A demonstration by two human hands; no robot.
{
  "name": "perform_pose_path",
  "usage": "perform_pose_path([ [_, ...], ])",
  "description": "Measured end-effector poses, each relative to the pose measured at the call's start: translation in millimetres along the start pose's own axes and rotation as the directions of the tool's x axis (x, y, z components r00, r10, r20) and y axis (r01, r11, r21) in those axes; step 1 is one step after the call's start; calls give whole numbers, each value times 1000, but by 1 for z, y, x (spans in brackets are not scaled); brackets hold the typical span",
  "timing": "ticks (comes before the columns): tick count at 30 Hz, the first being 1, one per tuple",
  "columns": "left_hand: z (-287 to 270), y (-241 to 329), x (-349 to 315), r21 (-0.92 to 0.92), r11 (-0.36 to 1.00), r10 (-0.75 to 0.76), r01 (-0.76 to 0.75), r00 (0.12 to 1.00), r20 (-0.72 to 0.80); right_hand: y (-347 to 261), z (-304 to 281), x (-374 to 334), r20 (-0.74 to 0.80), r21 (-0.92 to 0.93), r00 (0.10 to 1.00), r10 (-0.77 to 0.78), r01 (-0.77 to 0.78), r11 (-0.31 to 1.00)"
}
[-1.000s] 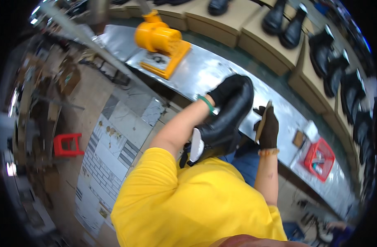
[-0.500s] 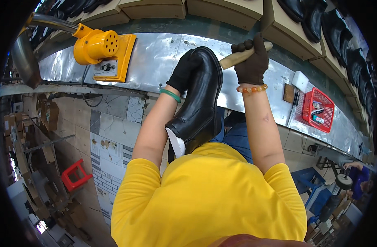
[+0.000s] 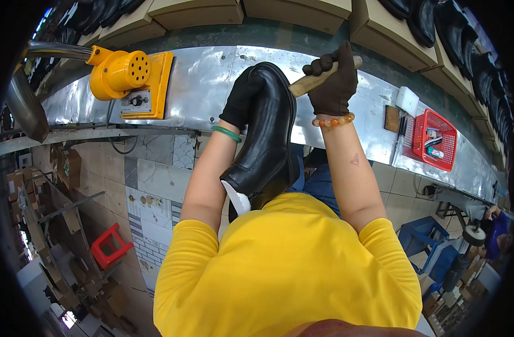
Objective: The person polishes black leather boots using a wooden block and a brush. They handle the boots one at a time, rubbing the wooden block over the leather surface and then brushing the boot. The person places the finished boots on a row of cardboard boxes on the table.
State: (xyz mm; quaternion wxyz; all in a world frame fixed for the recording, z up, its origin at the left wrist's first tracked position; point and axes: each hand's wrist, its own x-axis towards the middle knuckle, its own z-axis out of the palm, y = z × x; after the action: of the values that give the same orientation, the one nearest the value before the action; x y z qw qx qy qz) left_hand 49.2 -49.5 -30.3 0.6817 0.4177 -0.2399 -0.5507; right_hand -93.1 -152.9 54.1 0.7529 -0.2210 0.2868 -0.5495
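Observation:
A black leather ankle boot (image 3: 261, 129) stretches away from my body, toe at the far end and sole edge facing right. White lining or padding shows at its opening by my yellow shirt. My gloved left hand (image 3: 244, 95) is closed around the left side of the boot near the toe. In my gloved right hand (image 3: 331, 81), fingers curl around a pale beige stick-like tool (image 3: 306, 84) that looks like wood. The tool's near end points at the boot's toe edge, close to the sole; I cannot tell whether they touch. Any working part on its far end is unclear.
A metal-topped bench (image 3: 206, 78) runs across. A yellow machine (image 3: 122, 76) stands at its left; a red basket (image 3: 435, 140), a white block (image 3: 407, 101) and a brown block (image 3: 392, 118) lie right. Cardboard boxes (image 3: 403, 42) with black shoes line the back. A red stool (image 3: 110, 245) is lower left.
The whole view has shifted slightly, with the bench items appearing a little displaced. The beige tool remains near the boot's toe edge, and both hands keep their holds.

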Motion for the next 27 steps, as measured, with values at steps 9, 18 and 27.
perform_pose_path([
  [9,0,-1,0,38,999,8,-6,999,-40,3,2,-6,-52,-24,997,-48,47,999],
  [18,-6,-5,4,93,995,31,-28,999,-34,0,16,-21,-72,-133,989,-126,116,984],
  [27,-9,-10,10,78,997,-3,2,1000,3,6,12,-32,343,-459,894,-290,428,779],
])
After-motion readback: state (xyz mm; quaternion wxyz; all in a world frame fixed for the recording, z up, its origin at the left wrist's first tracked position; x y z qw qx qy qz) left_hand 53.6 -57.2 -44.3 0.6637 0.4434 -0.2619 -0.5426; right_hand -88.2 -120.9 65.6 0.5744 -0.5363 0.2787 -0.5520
